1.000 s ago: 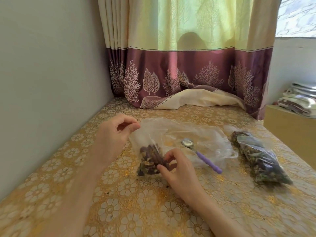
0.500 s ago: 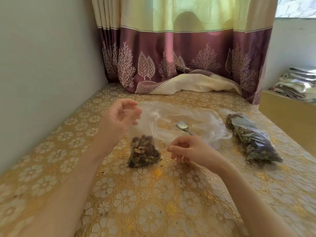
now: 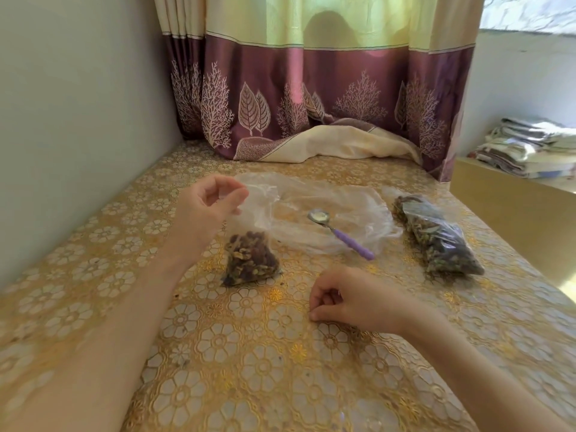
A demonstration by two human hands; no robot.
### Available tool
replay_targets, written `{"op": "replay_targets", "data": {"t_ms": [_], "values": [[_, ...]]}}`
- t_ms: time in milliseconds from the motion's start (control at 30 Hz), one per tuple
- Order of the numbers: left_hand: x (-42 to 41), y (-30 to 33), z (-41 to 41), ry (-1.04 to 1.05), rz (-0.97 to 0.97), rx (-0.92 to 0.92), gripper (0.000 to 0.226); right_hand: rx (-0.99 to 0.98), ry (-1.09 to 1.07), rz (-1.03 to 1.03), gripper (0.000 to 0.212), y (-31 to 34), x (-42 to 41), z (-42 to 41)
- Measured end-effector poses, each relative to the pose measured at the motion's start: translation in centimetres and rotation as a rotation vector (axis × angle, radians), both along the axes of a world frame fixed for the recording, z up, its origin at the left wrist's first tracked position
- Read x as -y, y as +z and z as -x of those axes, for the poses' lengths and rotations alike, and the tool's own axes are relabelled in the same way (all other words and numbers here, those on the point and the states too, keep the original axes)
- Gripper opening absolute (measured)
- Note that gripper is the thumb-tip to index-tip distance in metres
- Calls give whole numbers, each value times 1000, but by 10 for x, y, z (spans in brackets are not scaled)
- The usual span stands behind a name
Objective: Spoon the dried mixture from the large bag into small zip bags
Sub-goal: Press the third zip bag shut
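On a worktop covered with a gold floral-patterned cloth [image 3: 249, 363], the left hand [image 3: 207, 210] hovers with thumb and forefinger pinching the top edge of a small clear plastic zip bag [image 3: 249, 260], whose lower part, filled with a brown dried mixture, rests on the cloth. The right hand [image 3: 349, 299] rests near it on the cloth, fingers curled inward, holding nothing visible. A metal spoon with a purple handle [image 3: 339, 233] lies on a crumpled transparent plastic sheet [image 3: 327, 207]. Further right lies a large clear bag of dark dried mixture [image 3: 436, 235].
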State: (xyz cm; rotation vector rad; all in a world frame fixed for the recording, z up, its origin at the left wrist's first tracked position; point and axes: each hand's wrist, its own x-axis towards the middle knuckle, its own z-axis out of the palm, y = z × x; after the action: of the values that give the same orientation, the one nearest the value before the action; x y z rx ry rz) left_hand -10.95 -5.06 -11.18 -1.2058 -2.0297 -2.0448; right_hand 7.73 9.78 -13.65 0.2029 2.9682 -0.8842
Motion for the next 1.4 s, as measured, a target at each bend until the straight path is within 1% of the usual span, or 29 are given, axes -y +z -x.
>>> {"op": "replay_targets", "data": {"t_ms": [167,267,333,367,433,500,533,600,633,700,833,933,1000,1067,1133,1200,1233,1300,1333,1367,1400], "values": [[1,5,-2,60,32,-171,7,13,41,-66,5,0,0,0],[3,7,-6,64,38,-269,14,43,74,-119,9,-1,0,0],[5,10,-8,64,45,-316,16,68,75,-95,12,0,-1,1],[6,11,-9,54,54,-331,15,69,65,-47,13,3,-2,3],[7,13,-11,29,86,-339,11,-21,32,115,13,17,-5,9],[8,13,-12,30,126,-327,5,-211,-31,317,14,40,-10,20],[7,14,-13,34,140,-332,6,-313,-66,387,15,53,-11,28],[7,16,-14,19,142,-382,8,-467,-102,425,15,76,-11,46],[8,17,-14,8,133,-413,6,-507,-96,403,16,84,-8,56],[10,19,-12,-5,107,-450,6,-526,-74,343,16,92,-2,74],[13,21,-8,-31,90,-439,6,-469,-56,267,9,92,4,92],[14,22,-6,-34,90,-420,5,-457,-70,240,15,88,4,94],[15,22,-5,-28,92,-406,6,-484,-87,275,16,85,1,92],[16,22,-4,-22,93,-393,10,-498,-93,332,10,81,-2,91],[16,22,-4,-19,93,-391,9,-496,-107,368,8,76,-5,92],[16,22,-5,-35,86,-375,5,-513,-163,389,12,69,-8,90],[16,22,-5,-49,78,-356,4,-501,-193,414,19,65,-10,88],[17,22,-4,-73,49,-298,8,-408,-175,525,37,53,-11,82],[17,21,-4,-81,34,-265,10,-357,-141,582,42,46,-9,80],[16,21,-3,-90,20,-232,10,-334,-114,609,42,40,-8,79],[16,20,-2,-96,6,-204,10,-342,-109,607,39,35,-7,78]]}}
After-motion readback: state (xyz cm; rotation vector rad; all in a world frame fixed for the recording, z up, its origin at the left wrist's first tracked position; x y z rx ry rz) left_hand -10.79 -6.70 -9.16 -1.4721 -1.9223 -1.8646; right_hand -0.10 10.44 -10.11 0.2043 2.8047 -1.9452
